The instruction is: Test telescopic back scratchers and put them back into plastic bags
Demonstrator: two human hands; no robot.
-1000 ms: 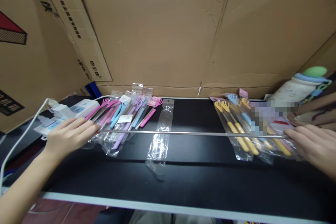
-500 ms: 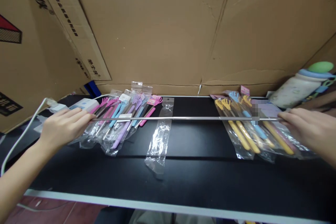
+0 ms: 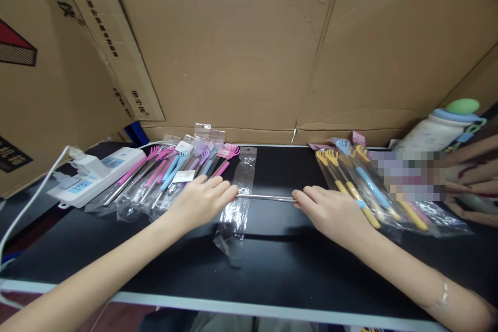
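A thin metal rod [image 3: 266, 197] lies just above the black table [image 3: 280, 264], pushed in to a short length. My left hand [image 3: 202, 199] grips its left end with fingers pressed together. My right hand [image 3: 330, 210] holds the right end the same way. Under the rod and my left fingertips lies an empty clear plastic bag [image 3: 239, 207]. A pile of bagged pink, blue and purple back scratchers [image 3: 171, 174] sits just left of my left hand. A pile of bagged yellow and blue ones [image 3: 361, 181] sits right of my right hand.
A white power strip [image 3: 97, 174] with a cable lies at the far left. A white bottle with a green cap [image 3: 439, 132] stands at the back right. Cardboard walls [image 3: 249, 46] close in the back and left. Another person's fingers [image 3: 470, 166] show at the right edge.
The long rod has been pushed in to a short length. Both my hands have moved from the table's sides to its middle, and the rod has come down near the table.
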